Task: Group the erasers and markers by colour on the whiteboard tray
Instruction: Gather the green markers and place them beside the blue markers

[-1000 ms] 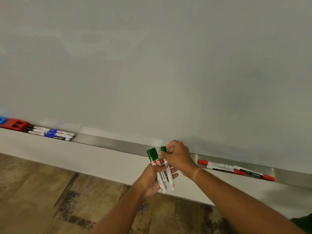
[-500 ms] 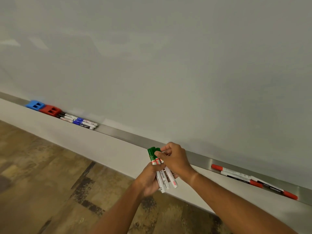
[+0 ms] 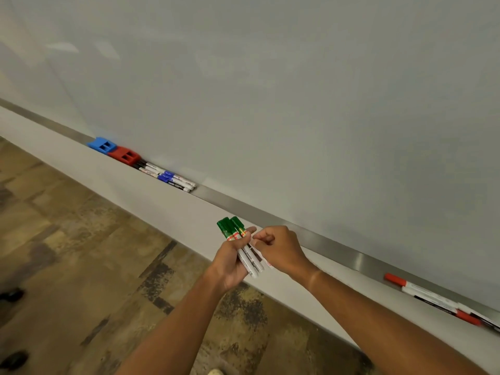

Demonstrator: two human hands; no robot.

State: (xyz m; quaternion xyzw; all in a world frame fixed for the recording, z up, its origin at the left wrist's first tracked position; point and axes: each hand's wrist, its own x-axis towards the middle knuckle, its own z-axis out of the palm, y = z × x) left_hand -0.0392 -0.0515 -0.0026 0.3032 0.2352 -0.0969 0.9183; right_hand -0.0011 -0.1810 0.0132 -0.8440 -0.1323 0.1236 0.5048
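Observation:
My left hand (image 3: 230,263) grips a bundle of green-capped markers (image 3: 232,229), caps up, just below the metal whiteboard tray (image 3: 270,217). My right hand (image 3: 281,250) is curled against the same bundle, fingertips pinching one marker's white barrel. Far left on the tray lie a blue eraser (image 3: 102,145), a red eraser (image 3: 125,155) touching it, and a small pile of blue and black markers (image 3: 167,176). Red-capped markers (image 3: 433,299) lie on the tray at the right edge.
The whiteboard (image 3: 270,90) fills the upper view. A white wall strip (image 3: 162,209) runs under the tray. Patterned brown floor (image 3: 81,266) lies below, with dark shoes (image 3: 12,295) at the left edge.
The view has swung left and tilted, so the erasers moved toward the centre and the red markers toward the right edge. Both hands stay on the green markers, now tighter together.

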